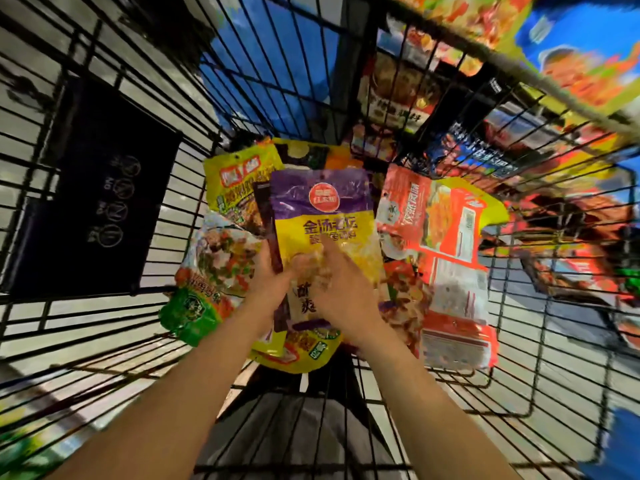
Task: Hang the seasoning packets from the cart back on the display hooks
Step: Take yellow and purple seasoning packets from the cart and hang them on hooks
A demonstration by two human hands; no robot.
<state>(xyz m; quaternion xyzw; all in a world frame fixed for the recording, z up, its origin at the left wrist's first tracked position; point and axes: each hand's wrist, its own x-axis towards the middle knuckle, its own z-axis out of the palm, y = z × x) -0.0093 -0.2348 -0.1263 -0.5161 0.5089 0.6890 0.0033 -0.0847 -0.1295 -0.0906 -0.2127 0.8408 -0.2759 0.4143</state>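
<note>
Purple-and-yellow seasoning packet stands lengthwise above the wire cart, its purple hanging end pointing away toward the cart's far wall. The left hand grips its lower left edge — the right hand rests on its face, fingers blurred.

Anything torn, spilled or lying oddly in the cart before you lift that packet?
Nothing looks torn or spilled, though the view is blurred. The packets lie in a loose overlapping pile in the cart. The purple and yellow packet sits on top, held by the left hand, with the right hand on its face.
</note>
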